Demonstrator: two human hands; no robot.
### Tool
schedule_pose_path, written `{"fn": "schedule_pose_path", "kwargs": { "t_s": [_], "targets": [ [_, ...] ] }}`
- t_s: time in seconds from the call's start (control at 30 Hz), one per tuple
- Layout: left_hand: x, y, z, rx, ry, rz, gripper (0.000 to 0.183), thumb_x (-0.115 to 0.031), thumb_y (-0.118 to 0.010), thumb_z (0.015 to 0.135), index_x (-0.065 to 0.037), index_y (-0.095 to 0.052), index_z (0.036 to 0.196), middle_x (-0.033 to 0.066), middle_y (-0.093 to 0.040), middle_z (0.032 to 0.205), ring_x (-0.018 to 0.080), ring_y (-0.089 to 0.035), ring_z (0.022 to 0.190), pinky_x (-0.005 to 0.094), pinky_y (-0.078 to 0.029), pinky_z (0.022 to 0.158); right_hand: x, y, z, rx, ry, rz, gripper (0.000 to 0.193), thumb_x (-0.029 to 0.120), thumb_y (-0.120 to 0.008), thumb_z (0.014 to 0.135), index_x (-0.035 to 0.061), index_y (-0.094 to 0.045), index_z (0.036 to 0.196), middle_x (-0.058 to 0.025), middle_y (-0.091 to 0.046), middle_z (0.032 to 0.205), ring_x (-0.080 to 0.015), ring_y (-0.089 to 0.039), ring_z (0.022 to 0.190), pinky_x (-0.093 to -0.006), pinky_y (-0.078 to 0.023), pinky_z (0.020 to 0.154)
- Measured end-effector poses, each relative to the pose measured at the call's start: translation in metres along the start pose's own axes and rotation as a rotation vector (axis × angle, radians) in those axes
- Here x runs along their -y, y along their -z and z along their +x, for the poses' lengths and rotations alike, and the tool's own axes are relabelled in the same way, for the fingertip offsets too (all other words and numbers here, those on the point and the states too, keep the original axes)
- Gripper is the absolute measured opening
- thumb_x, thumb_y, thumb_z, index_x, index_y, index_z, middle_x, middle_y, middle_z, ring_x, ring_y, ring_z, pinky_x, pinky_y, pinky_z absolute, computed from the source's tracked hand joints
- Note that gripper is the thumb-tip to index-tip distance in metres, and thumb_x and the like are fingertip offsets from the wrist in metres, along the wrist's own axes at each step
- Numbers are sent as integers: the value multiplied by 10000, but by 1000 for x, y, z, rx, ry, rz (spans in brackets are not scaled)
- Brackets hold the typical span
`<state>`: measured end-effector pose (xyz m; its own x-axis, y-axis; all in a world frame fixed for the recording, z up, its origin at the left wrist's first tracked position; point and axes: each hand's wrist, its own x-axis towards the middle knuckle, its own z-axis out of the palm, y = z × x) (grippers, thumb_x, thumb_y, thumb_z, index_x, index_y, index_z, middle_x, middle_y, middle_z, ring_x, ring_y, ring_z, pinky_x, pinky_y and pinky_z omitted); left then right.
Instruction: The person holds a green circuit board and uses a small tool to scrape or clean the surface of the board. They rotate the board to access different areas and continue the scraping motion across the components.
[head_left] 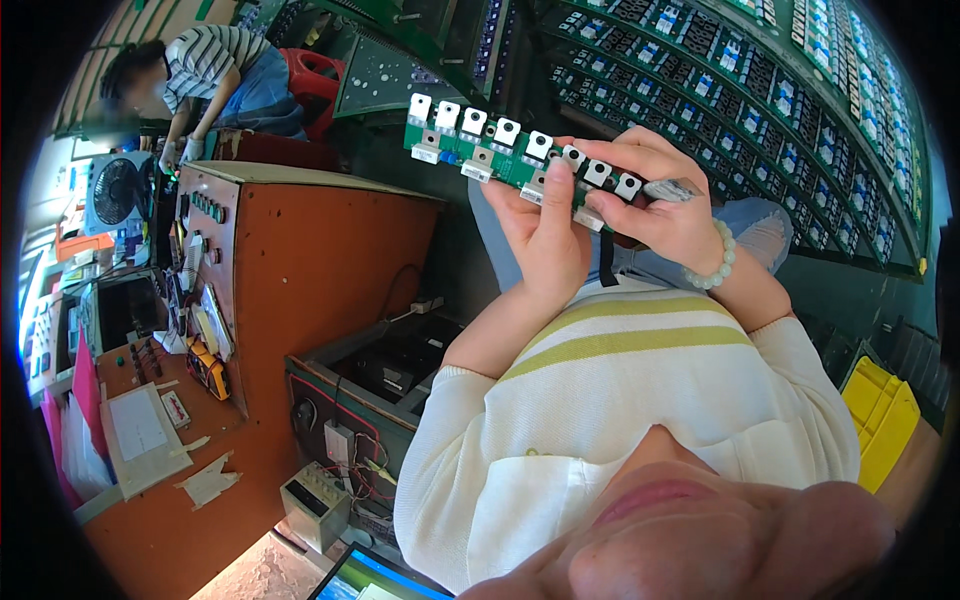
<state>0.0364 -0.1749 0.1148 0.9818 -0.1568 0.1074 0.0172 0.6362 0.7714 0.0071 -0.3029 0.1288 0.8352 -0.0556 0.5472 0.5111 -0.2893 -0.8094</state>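
Note:
A narrow green circuit board point(510, 165) is held up in front of my chest, tilted down toward the right. White tabs with dark round centres line its far edge, and small metal tabs and white labels sit along the near side. My left hand point(548, 235) grips it near the middle from below, thumb on its face. My right hand point(665, 195) closes around its right end, fingers behind and thumb in front. A grey pen-like object point(672, 189) pokes out between the right hand's fingers; its full shape is hidden.
Racks of many similar boards point(700, 90) fill the far right. To the left stand a brown wooden bench point(320, 260), a yellow multimeter point(207, 370) and a fan point(118, 190). Another person point(220, 75) bends over work at the far left. A yellow bin point(880, 420) is at right.

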Motion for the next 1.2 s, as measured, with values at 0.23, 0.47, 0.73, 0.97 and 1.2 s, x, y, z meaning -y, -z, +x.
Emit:
{"fn": "schedule_pose_path", "kwargs": {
  "t_s": [0.23,0.47,0.73,0.97,1.2],
  "targets": [
    [-12,1,8,99,162,66,157,-142,-455,957,-71,-391,1082,101,-604,846,192,-636,689,306,-550,593,-3,15,4,-30,-283,239,301,76,-641,841,3,-587,1128,13,-555,746,-1,-446,565,-166,-358,527],
    [-23,-3,10,182,287,125,164,-151,-439,948,-60,-387,1075,129,-598,751,247,-627,551,376,-556,500,7,30,9,-24,-469,569,278,206,-439,980,27,-444,1192,-35,-544,868,-23,-414,574,-169,-353,498],
    [-23,-1,12,173,301,157,154,-148,-455,941,-85,-408,1073,131,-598,704,240,-613,505,357,-536,443,11,35,2,-33,-180,-40,189,177,-505,945,20,-608,968,-60,-602,766,-103,-549,617,-234,-411,510],
    [-17,6,12,223,202,238,175,-106,-460,937,-89,-418,1106,121,-603,706,219,-605,492,336,-530,433,14,24,11,-41,-23,-461,146,204,-617,858,70,-660,814,-73,-591,669,-238,-564,523,-299,-424,457],
    [-20,2,9,216,214,200,182,-90,-458,937,-78,-425,1115,126,-608,751,210,-605,499,328,-533,436,10,21,13,-72,36,-540,152,220,-653,831,75,-650,782,-59,-585,639,-230,-560,500,-306,-415,434]
  ]
}}
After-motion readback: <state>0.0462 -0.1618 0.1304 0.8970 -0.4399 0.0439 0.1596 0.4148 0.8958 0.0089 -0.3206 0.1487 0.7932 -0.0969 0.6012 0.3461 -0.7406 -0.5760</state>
